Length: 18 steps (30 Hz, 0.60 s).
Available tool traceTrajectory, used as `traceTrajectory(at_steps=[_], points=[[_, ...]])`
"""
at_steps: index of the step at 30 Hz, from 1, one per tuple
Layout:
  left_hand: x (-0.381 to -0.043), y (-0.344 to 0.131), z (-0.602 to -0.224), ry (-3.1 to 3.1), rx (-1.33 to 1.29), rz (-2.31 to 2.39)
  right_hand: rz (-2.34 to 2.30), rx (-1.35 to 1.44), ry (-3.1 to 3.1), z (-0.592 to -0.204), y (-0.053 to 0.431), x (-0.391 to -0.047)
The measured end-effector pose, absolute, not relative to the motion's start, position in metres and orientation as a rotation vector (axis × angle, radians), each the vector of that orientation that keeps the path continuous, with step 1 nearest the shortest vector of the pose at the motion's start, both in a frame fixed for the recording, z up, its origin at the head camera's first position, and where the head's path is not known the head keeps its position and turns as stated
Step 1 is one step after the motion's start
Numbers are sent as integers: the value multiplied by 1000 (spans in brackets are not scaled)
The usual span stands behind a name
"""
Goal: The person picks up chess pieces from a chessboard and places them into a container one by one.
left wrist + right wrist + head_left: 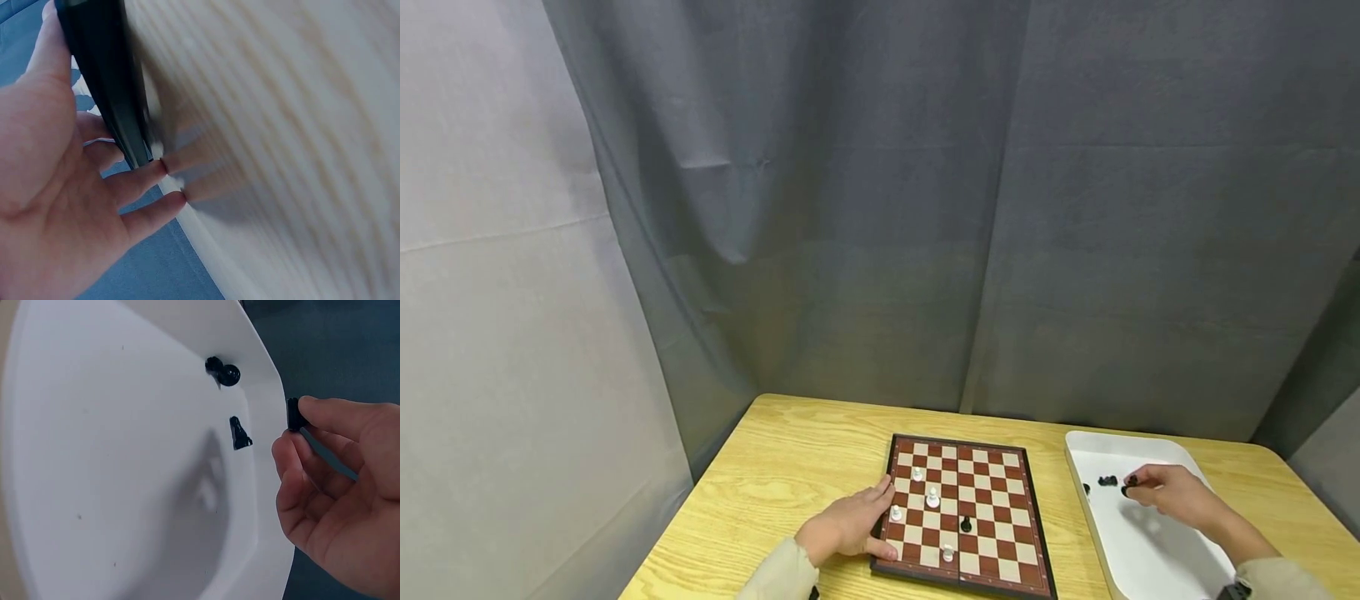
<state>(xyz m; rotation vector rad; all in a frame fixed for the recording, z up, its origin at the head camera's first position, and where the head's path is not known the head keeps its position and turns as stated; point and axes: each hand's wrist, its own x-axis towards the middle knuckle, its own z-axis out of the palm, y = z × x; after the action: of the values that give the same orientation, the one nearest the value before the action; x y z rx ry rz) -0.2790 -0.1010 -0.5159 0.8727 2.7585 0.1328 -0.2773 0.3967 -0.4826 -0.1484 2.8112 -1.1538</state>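
Observation:
My left hand [848, 523] rests against the left edge of a brown-and-cream chessboard [1037, 533]. Its thumb lies at the near left corner, and the left wrist view shows the fingers extended along the board's dark side [103, 75]. On the board stand several white chess pieces [932, 497] and one black chess piece [966, 524]. Over the white tray [1150, 562], my right hand [1180, 496] pinches a black chess piece [294, 414] between thumb and fingers. Other black chess pieces [239, 433] lie on the tray floor, near its wall in the right wrist view.
A light wooden table [805, 450] carries the board and, to its right, the raised-rim tray. Behind the table hangs a grey curtain [880, 250]; a paler cloth [512, 350] covers the left side.

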Motion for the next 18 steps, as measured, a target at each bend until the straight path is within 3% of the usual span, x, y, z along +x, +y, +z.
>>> traceTrajectory(at_steps=[18], points=[[-279,-102,-515,2753,909,124,-1094,44,2767,-489,419,-279]])
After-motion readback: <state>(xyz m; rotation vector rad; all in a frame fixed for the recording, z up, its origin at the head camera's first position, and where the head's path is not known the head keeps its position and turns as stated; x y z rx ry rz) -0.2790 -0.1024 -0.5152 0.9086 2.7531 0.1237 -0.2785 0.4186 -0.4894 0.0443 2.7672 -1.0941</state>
